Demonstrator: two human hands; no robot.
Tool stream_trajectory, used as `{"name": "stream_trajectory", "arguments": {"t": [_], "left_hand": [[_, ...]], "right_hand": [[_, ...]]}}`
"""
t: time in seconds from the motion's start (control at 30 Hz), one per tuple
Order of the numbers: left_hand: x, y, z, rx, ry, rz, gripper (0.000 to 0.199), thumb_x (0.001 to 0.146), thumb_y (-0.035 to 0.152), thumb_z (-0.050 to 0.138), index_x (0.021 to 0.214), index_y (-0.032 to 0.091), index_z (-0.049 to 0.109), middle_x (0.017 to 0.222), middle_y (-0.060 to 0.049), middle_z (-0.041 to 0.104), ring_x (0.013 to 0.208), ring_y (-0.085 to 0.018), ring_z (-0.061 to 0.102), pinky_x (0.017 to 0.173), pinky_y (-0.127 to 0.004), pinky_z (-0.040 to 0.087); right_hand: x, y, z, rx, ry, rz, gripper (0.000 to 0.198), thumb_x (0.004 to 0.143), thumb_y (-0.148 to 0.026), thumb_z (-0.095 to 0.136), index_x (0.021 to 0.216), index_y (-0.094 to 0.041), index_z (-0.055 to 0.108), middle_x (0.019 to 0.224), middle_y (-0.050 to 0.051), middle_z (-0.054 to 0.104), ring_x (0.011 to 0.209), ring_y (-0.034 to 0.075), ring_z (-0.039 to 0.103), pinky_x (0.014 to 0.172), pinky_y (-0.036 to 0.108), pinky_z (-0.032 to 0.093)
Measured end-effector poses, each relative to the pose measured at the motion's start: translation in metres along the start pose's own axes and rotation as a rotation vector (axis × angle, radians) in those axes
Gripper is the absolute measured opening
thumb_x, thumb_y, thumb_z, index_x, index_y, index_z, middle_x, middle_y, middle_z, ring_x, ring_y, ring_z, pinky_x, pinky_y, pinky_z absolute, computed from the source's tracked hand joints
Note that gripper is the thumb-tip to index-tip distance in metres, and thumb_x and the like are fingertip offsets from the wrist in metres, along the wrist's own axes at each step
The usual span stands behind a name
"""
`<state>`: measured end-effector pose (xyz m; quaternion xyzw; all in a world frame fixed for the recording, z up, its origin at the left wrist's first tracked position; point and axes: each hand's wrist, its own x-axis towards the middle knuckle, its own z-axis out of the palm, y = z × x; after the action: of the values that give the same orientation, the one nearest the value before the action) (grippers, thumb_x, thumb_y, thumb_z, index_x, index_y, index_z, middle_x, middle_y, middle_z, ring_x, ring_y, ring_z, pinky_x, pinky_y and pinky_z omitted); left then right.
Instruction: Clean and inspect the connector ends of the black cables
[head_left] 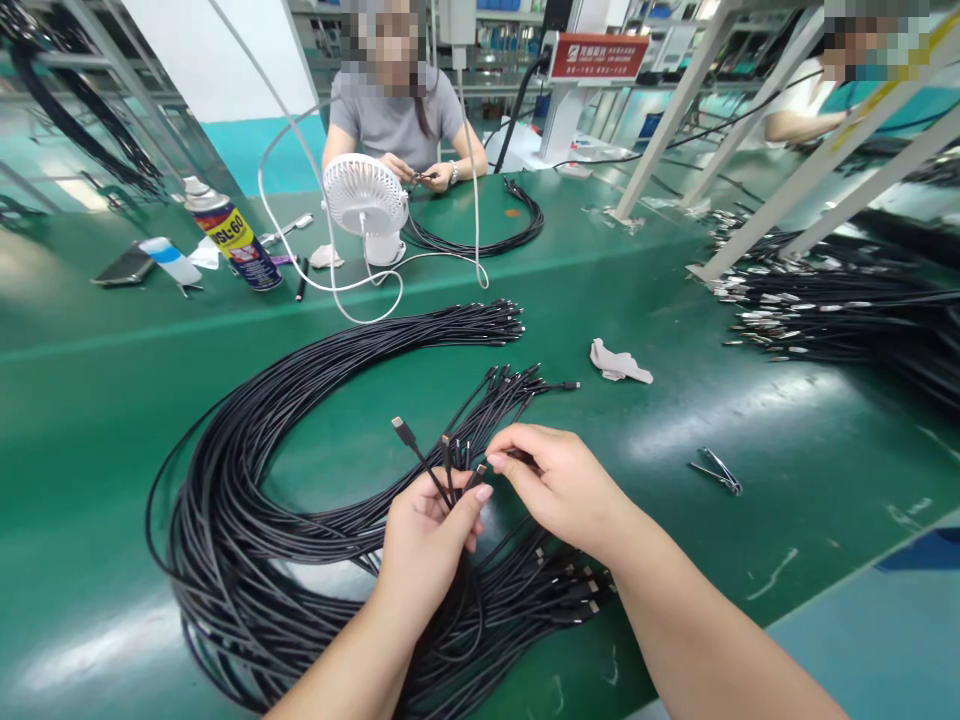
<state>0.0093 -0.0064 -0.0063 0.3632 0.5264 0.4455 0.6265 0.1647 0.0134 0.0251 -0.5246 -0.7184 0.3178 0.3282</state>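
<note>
In the head view, my left hand (429, 535) is closed around several black USB cables (406, 434), whose plug ends stick up above the fingers. My right hand (559, 480) is beside it, thumb and forefinger pinched together close to one of the plugs. What sits in that pinch is too small and hidden to name. Under and behind both hands, a large coiled bundle of black cables (217, 520) lies on the green table (787, 480). Its plug ends point right, some of them below my right hand.
Nail clippers (720, 472) and a crumpled white scrap (619, 361) lie to the right. More cables (825, 300) are piled by slanted posts. Farther back stand a white fan (365, 195) and a spray can (234, 235). Across the table, a co-worker (405, 120) handles a cable.
</note>
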Motion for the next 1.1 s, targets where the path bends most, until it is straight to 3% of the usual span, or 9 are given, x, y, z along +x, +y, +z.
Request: {"name": "stream_trajectory", "arguments": {"t": [0.23, 0.57, 0.73, 0.93, 1.1], "left_hand": [[-0.0012, 0.0015, 0.0008, 0.013, 0.002, -0.009, 0.028, 0.065, 0.033, 0.078, 0.077, 0.015, 0.060, 0.043, 0.006, 0.056, 0.037, -0.007, 0.046, 0.039, -0.018, 0.037], [0.0005, 0.0014, 0.0015, 0.016, 0.018, -0.019, 0.029, 0.064, 0.032, 0.079, 0.077, 0.015, 0.059, 0.042, 0.007, 0.053, 0.036, -0.007, 0.045, 0.038, -0.018, 0.036], [0.0010, 0.0012, 0.0015, 0.008, 0.015, -0.025, 0.029, 0.064, 0.033, 0.079, 0.077, 0.015, 0.058, 0.042, 0.007, 0.053, 0.037, -0.007, 0.045, 0.039, -0.018, 0.037], [0.0017, -0.0001, 0.0006, 0.008, 0.012, -0.027, 0.031, 0.064, 0.034, 0.079, 0.078, 0.015, 0.059, 0.043, 0.007, 0.054, 0.037, -0.007, 0.045, 0.038, -0.019, 0.037], [0.0017, -0.0014, -0.0010, 0.002, 0.000, -0.018, 0.030, 0.065, 0.034, 0.078, 0.078, 0.015, 0.059, 0.045, 0.006, 0.056, 0.038, -0.008, 0.047, 0.040, -0.020, 0.039]], "right_hand": [[-0.0023, -0.0031, -0.0003, -0.027, -0.105, -0.026, 0.015, 0.089, -0.012, 0.052, 0.081, -0.020, 0.062, 0.076, -0.002, 0.067, 0.071, 0.012, 0.058, 0.067, 0.024, 0.041], [-0.0016, -0.0042, 0.0001, -0.133, -0.079, -0.039, 0.014, 0.084, -0.009, 0.051, 0.082, -0.018, 0.061, 0.076, 0.002, 0.066, 0.069, 0.014, 0.057, 0.066, 0.026, 0.041], [0.0000, -0.0020, -0.0013, -0.120, -0.005, -0.023, 0.015, 0.082, -0.007, 0.050, 0.078, -0.019, 0.058, 0.073, 0.000, 0.063, 0.067, 0.013, 0.055, 0.062, 0.024, 0.040], [0.0010, -0.0015, -0.0018, -0.083, -0.012, -0.001, 0.014, 0.081, -0.008, 0.051, 0.080, -0.019, 0.060, 0.073, -0.001, 0.063, 0.065, 0.012, 0.055, 0.060, 0.023, 0.040], [0.0008, -0.0024, -0.0032, -0.099, 0.014, 0.015, 0.015, 0.085, -0.016, 0.053, 0.071, -0.019, 0.057, 0.067, -0.002, 0.059, 0.059, 0.011, 0.051, 0.056, 0.023, 0.037]]}}
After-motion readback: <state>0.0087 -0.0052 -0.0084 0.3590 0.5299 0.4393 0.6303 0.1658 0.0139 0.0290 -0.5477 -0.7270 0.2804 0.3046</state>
